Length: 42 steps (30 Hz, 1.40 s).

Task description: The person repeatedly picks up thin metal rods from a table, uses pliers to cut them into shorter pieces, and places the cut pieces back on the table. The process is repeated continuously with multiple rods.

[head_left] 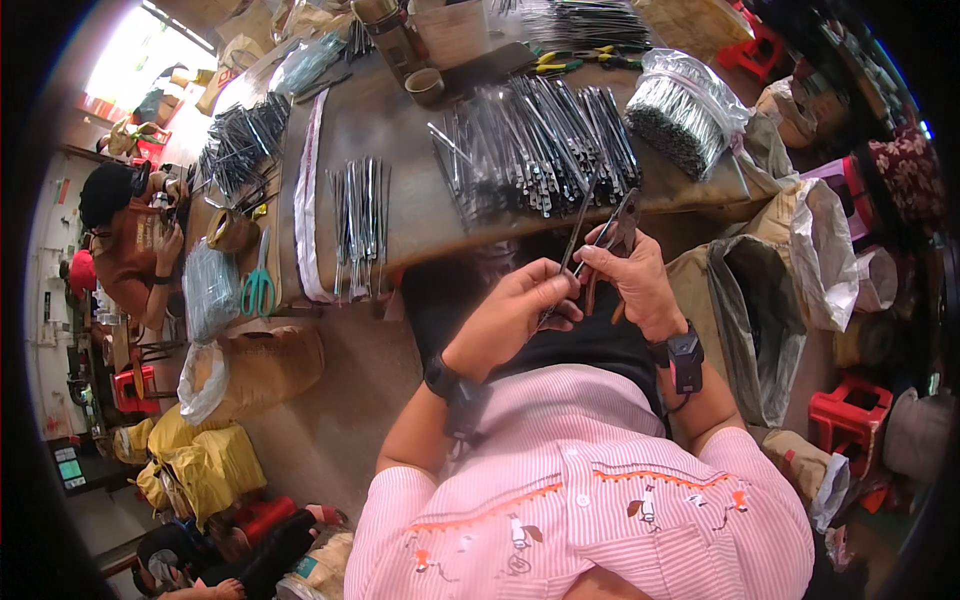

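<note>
My left hand (525, 305), at the table's near edge, pinches a thin dark metal strip (576, 225) that points up and away. Close beside it, my right hand (642, 285) is closed around a pair of pliers (625, 228), jaws upward. Another thin strip seems to lie by the pliers' jaws, but the fingers hide where it ends. Just beyond my hands a broad pile of flat metal strips (545, 140) covers part of the table. Farther left lies a smaller row of similar strips (358, 225).
A plastic bag of silvery wire pieces (680, 115) sits at the right. Pliers with yellow-green handles (590, 60) and a cup (425, 87) are farther back. Teal scissors (258, 283) lie at left, near a co-worker (140, 235). Open sacks (760, 320) stand right of my lap.
</note>
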Motion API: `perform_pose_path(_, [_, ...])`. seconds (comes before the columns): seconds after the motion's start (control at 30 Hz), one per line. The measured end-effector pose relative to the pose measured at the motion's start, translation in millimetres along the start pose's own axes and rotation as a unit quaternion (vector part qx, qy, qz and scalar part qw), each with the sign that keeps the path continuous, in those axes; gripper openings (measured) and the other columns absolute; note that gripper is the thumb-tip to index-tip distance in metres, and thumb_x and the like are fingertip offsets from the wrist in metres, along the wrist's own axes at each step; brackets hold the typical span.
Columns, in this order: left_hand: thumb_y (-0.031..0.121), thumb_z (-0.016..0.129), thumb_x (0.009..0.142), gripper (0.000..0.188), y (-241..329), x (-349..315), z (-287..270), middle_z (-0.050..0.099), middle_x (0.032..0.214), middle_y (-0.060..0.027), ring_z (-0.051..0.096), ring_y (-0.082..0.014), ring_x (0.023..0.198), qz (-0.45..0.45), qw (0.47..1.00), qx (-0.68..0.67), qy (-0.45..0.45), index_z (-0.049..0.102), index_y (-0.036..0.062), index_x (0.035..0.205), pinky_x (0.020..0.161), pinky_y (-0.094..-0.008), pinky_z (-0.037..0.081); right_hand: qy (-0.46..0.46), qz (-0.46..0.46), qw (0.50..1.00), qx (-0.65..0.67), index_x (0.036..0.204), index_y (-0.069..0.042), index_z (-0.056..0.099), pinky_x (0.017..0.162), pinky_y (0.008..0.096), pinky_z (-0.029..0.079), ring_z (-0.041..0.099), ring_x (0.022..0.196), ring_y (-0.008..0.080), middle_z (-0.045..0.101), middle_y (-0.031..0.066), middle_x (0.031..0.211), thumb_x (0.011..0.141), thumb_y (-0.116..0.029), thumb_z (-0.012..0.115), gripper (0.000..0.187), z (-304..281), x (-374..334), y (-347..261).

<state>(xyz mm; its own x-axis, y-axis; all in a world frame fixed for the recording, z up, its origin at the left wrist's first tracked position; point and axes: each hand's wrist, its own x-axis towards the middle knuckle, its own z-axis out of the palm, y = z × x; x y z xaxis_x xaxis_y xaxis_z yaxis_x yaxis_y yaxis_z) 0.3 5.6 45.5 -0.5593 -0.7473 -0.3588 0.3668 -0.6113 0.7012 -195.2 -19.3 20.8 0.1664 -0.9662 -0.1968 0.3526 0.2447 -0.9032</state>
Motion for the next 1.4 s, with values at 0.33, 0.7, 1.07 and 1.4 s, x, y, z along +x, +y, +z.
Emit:
perform_pose_path(0.33, [0.011,0.064,0.089,0.010,-28.5,26.9,-11.4,0.060,0.076,-0.0025,0.050,-0.0069,0.051,-0.003,0.994,-0.057,0.092,0.056,0.0062,0.093,0.041,-0.0175,0.033,0.037,-0.012,0.999,-0.015,0.100,0.003,0.060,0.067,0.0275,0.053,0.065,0.072,0.0160,0.068,0.0123,0.087,0.088,-0.013,0.064,0.020,-3.1,-8.2,7.6])
perform_pose_path(0.7, [0.003,0.061,0.088,0.018,-20.6,27.0,-7.0,0.059,0.075,0.0006,0.044,-0.0018,0.049,0.090,0.983,0.124,0.102,0.066,0.0016,0.105,0.041,-0.0178,0.032,-0.128,0.200,0.896,0.374,0.113,0.000,0.054,0.063,0.0358,0.056,0.064,0.088,0.0379,0.062,0.0258,0.106,0.081,-0.011,0.044,0.035,-61.5,-33.7,22.2])
perform_pose_path(1.07, [0.001,0.058,0.089,0.018,-17.8,28.6,-2.9,0.058,0.071,0.0053,0.043,0.0007,0.052,0.220,0.903,0.336,0.152,0.067,0.0031,0.105,0.044,-0.0178,0.032,-0.115,0.118,0.967,-0.192,0.136,-0.006,0.042,0.072,0.0252,0.048,0.053,0.093,0.0164,0.053,0.0085,0.110,0.067,-0.004,0.050,0.070,-46.5,-41.0,17.6])
perform_pose_path(1.4, [-0.001,0.058,0.087,0.016,-18.1,26.8,4.7,0.055,0.074,0.0016,0.047,-0.0053,0.064,0.154,0.935,0.277,0.161,0.066,-0.0006,0.101,0.056,-0.0217,0.039,-0.062,-0.133,0.852,-0.503,0.092,-0.002,0.058,0.056,0.0339,0.041,0.049,0.055,0.0242,0.050,0.0136,0.062,0.072,-0.005,0.051,0.022,-47.7,-34.0,11.6])
